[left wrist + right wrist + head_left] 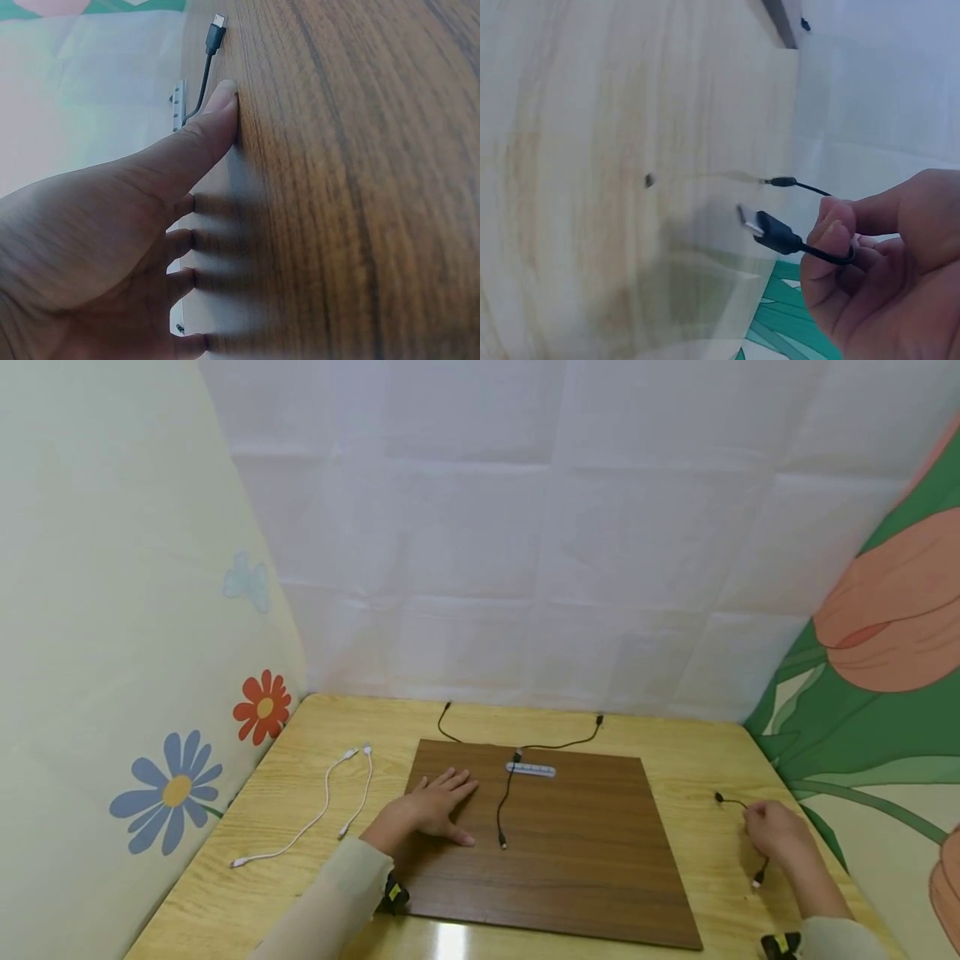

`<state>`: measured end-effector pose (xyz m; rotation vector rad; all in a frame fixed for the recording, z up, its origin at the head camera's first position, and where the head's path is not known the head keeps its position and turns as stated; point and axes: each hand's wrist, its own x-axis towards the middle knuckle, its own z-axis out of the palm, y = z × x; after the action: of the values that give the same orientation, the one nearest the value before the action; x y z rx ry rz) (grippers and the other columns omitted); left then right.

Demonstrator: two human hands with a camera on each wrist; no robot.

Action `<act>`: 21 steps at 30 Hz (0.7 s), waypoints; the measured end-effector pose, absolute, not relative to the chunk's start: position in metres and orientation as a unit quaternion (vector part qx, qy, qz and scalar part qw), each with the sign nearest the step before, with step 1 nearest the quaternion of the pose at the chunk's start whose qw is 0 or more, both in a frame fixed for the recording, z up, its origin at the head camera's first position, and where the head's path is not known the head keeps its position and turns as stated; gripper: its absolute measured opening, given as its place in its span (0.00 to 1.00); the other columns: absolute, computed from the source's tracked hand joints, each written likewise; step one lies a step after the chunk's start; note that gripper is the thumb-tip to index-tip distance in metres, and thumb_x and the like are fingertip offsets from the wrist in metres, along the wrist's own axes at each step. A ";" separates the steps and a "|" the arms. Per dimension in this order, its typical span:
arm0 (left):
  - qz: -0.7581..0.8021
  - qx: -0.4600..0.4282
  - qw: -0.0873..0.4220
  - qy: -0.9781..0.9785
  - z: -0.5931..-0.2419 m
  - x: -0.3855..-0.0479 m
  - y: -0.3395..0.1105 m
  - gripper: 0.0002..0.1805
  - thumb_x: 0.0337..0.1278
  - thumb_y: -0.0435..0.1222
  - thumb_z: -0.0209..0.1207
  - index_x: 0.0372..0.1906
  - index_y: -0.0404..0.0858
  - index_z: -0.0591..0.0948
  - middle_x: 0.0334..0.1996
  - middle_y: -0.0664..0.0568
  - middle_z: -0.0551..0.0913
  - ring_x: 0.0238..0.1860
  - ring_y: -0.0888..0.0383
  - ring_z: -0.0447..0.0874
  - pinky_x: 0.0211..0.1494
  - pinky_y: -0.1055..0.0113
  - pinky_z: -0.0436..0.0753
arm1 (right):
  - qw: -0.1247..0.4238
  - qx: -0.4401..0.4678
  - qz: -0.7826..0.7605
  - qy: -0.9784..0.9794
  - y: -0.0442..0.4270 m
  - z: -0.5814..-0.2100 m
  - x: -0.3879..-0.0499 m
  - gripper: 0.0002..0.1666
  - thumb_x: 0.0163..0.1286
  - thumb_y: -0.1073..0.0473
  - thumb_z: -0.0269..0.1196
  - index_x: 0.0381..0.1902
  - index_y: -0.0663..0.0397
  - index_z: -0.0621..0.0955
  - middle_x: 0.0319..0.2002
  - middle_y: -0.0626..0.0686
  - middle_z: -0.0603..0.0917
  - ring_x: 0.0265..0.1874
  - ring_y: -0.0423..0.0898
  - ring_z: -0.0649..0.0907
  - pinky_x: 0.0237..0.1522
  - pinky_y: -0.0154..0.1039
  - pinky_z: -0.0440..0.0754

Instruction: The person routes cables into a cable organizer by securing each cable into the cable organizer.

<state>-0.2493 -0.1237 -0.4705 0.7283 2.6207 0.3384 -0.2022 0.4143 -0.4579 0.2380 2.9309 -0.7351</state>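
Note:
Fingers spread, my left hand (435, 806) rests on the left part of a brown wooden board (585, 860). A short black USB cable (499, 814) lies on that board, right of the hand; its small metal plug (216, 34) shows beyond the thumb in the left wrist view. Over the table to the right of the board, my right hand (776, 831) pinches another short black USB cable (778, 234) between thumb and fingers. Both plug ends of this cable stick out from the hand, and its middle is partly hidden by the fingers.
Two white cables (327, 793) lie on the yellow wooden table (225, 906) left of the board. Behind the board's far edge runs more black cable (558, 747), partly hidden. A small pale slotted strip (536, 770) sits near the board's far edge. Cloth walls (525, 568) surround the table.

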 end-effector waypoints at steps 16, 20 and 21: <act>0.122 0.259 0.198 0.937 -0.475 -0.251 -0.124 0.54 0.55 0.61 0.67 0.81 0.45 0.56 0.82 0.48 0.49 0.82 0.44 0.41 0.77 0.35 0.48 | 0.025 0.073 -0.276 0.958 0.388 -0.447 -0.203 0.26 0.83 0.56 0.43 0.56 0.81 0.69 0.37 0.64 0.83 0.29 0.49 0.78 0.27 0.42 0.75; 0.121 0.259 0.198 0.938 -0.476 -0.251 -0.125 0.54 0.55 0.61 0.67 0.81 0.46 0.56 0.82 0.48 0.49 0.82 0.44 0.41 0.77 0.35 0.49 | 0.023 0.074 -0.276 0.958 0.383 -0.446 -0.204 0.28 0.83 0.56 0.43 0.59 0.82 0.68 0.39 0.65 0.84 0.32 0.52 0.80 0.29 0.42 0.75; 0.120 0.259 0.197 0.938 -0.476 -0.251 -0.125 0.54 0.55 0.61 0.67 0.81 0.46 0.56 0.82 0.48 0.49 0.82 0.44 0.41 0.77 0.35 0.49 | 0.022 0.072 -0.276 0.958 0.382 -0.445 -0.204 0.28 0.83 0.55 0.43 0.59 0.82 0.68 0.39 0.65 0.84 0.33 0.52 0.80 0.29 0.42 0.75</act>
<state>-0.2509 -0.1247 -0.4761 0.7247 2.6258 0.3354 -0.2039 0.3816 -0.4453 0.2233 2.9679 -0.8552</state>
